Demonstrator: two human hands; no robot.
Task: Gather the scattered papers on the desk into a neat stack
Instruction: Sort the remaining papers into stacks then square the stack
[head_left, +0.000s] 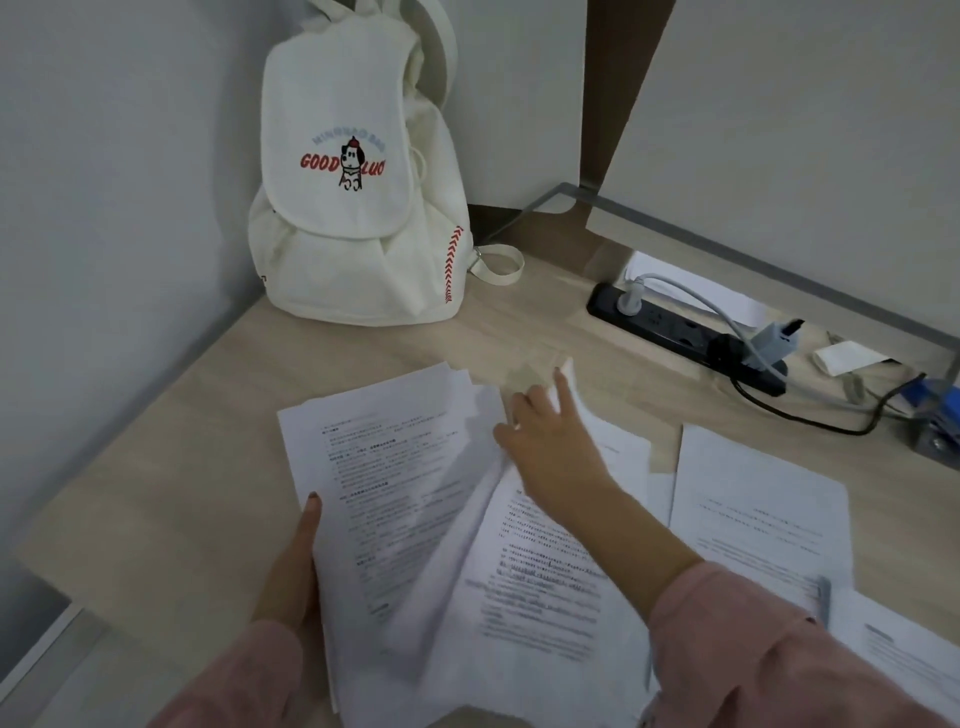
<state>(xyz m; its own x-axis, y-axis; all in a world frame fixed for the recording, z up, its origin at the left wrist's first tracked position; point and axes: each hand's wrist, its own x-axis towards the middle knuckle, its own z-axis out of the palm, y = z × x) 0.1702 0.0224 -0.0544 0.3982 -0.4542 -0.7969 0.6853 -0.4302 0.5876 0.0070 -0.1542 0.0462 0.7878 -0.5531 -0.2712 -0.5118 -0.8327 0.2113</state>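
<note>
Left hand (291, 566), head view: the left edge of a fanned sheaf of printed papers (384, 467) is pinched, with the thumb on top and the fingers hidden beneath. The right hand (550, 441) is stretched over the sheaf's far right corner with fingers spread. A sheet edge curls up beside the index finger, but whether it is gripped cannot be told through the blur.

Gathering is judged roughly half done. A printed sheet (540, 571) lies under the right forearm, a loose sheet (758, 499) lies apart to the right, and another sheet (904, 660) is seen at the near right corner. These would next have to be drawn onto the sheaf and the edges squared.

The counter (156, 493) is of pale wood grain. A white canvas backpack (353, 218) is stood in the corner against a grey wall (104, 156), and a black power strip (670, 332) is laid along the back.
</note>
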